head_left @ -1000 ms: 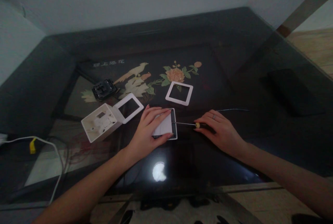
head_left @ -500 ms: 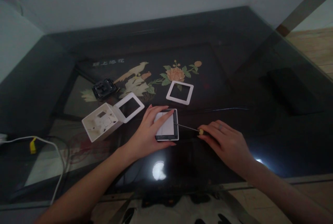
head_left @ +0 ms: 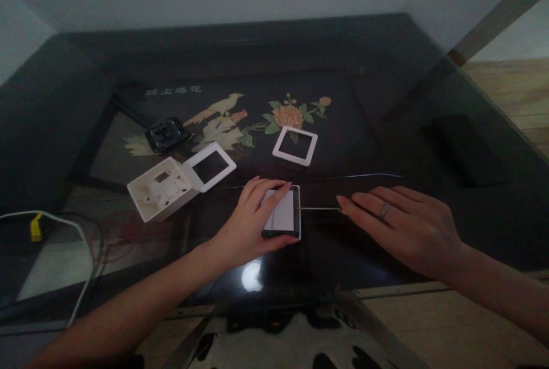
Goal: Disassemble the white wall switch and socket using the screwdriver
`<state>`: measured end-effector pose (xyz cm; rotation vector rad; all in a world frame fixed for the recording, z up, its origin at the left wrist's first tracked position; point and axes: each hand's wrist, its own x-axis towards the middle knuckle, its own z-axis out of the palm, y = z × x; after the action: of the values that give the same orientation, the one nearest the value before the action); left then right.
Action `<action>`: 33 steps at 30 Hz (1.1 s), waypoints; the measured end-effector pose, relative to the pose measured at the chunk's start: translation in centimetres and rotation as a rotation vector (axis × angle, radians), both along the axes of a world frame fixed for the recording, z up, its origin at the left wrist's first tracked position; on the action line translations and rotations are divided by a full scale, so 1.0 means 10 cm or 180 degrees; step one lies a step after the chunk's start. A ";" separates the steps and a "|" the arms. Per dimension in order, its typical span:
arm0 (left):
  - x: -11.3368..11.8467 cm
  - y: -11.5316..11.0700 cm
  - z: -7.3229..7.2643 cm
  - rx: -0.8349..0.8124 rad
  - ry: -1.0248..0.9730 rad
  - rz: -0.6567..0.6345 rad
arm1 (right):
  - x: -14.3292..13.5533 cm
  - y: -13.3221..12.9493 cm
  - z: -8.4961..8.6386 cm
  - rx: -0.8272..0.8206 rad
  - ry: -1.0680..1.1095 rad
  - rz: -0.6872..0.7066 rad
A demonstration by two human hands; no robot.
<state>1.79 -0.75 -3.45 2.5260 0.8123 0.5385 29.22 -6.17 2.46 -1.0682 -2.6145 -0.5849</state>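
My left hand [head_left: 253,220] grips a white switch panel with a dark rim [head_left: 283,213], fingers over its top edge and thumb along its lower edge. In my right hand [head_left: 403,226] is a screwdriver [head_left: 319,208], its handle mostly hidden under the fingers. The thin metal shaft lies nearly level, and its tip meets the panel's right edge. One white square frame [head_left: 295,146] lies above the panel. To the left, another white frame [head_left: 211,167] rests against an open white box [head_left: 163,189].
A black plastic part [head_left: 166,135] lies behind the box. A white cable [head_left: 81,231] with a yellow tag [head_left: 36,227] runs down the left side. On the right is a dark flat object [head_left: 467,150]. The glass-topped table [head_left: 364,43] meets a wall.
My right hand has turned flatter, with its fingers further over the screwdriver handle. The shaft has gone from slanted to nearly level. My left hand still grips the panel; the whole view has shifted slightly.
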 end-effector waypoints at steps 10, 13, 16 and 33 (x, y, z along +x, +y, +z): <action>0.02 -0.01 0.01 -0.0002 -0.0083 0.0078 | 0.00 -0.01 -0.37 -0.0948 0.0942 -0.0282; 0.02 -0.01 0.01 -0.0059 -0.0073 0.0093 | 0.01 0.01 -0.41 -0.1289 0.1194 -0.0326; 0.01 -0.01 0.01 -0.0105 -0.0081 0.0128 | 0.00 0.04 -0.45 -0.1781 0.1476 -0.0322; -0.06 0.07 0.17 0.0244 0.0561 -0.0631 | 0.07 0.12 -0.41 -0.2532 0.1507 -0.0465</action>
<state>1.21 0.00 -1.75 2.7151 0.6008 0.2902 29.92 -4.94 -1.65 -1.3853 -2.3482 0.6840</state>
